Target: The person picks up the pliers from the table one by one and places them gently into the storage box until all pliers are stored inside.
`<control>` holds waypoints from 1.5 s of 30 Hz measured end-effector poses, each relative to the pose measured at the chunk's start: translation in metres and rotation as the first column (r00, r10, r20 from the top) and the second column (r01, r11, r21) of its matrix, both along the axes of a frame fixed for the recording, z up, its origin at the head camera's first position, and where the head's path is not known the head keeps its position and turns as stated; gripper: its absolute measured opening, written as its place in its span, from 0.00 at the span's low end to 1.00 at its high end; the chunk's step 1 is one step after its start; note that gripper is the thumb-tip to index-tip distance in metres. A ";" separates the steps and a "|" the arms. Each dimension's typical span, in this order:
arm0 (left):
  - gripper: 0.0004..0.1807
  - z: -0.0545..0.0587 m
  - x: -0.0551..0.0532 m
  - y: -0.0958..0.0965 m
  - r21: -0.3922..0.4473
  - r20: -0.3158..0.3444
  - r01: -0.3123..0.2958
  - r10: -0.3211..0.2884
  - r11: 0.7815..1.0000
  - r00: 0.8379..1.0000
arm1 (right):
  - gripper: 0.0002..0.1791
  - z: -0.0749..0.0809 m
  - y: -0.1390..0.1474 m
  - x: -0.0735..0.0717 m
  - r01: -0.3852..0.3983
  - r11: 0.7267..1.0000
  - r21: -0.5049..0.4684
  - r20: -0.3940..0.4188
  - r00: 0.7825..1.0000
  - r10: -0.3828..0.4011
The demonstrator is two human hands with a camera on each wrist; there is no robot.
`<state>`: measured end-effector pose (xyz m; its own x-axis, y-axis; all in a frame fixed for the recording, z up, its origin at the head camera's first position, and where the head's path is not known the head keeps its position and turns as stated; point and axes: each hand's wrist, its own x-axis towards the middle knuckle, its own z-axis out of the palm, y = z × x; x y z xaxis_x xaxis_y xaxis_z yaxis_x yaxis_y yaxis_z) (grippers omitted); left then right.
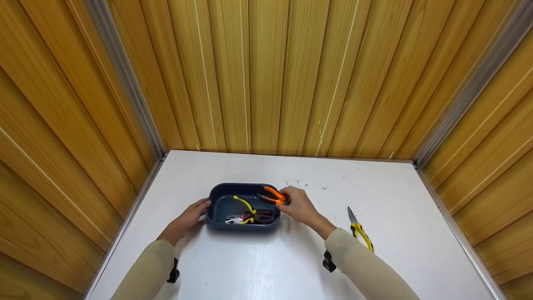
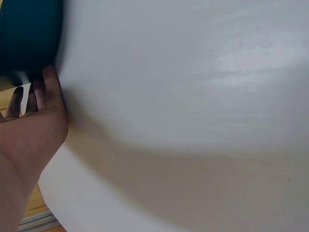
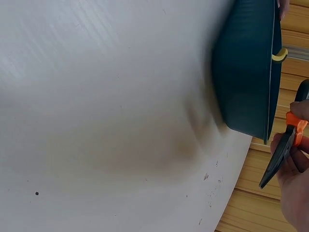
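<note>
My right hand (image 1: 300, 205) grips a pair of orange-and-black pliers (image 1: 275, 195) over the right end of a dark blue basin (image 1: 214, 223). The handles point left above the basin, and in the right wrist view the dark jaws point down from between thumb and fingers. Against the basin's left end, the extended fingers of my left hand (image 1: 189, 218) touch the outer wall. Inside the basin lie yellow-handled pliers (image 1: 245, 204) and other pliers with dark red handles (image 1: 266, 212), overlapping along the near side.
Long-nose pliers (image 1: 360, 231) with yellow-and-black handles lie on the white table (image 1: 258, 266), beside my right forearm. Wood-patterned panels (image 1: 266, 83) rise behind the table and on both sides. Small dark marks dot the tabletop behind my right hand.
</note>
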<state>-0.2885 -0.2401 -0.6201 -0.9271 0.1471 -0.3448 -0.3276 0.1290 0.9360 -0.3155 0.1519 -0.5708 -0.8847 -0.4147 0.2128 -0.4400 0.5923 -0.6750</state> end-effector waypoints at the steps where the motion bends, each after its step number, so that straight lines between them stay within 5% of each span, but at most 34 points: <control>1: 0.35 0.000 0.000 0.000 0.002 0.001 0.000 0.000 1.000 1.000 | 0.19 0.000 -0.001 0.000 0.001 1.000 -0.002 0.003 1.000 -0.001; 9: 0.36 -0.002 -0.001 0.001 -0.024 0.014 -0.002 0.002 1.000 1.000 | 0.20 -0.002 -0.011 -0.003 0.005 1.000 -0.017 -0.034 0.999 -0.005; 27: 0.35 0.001 0.000 0.003 -0.036 0.013 0.004 -0.004 0.999 1.000 | 0.21 -0.003 -0.038 -0.010 0.052 0.998 0.024 0.018 0.998 -0.053; 45: 0.35 0.002 0.001 0.002 -0.012 0.001 0.005 -0.005 1.000 1.000 | 0.19 0.010 -0.083 -0.005 -0.008 1.000 -0.008 0.037 0.999 0.008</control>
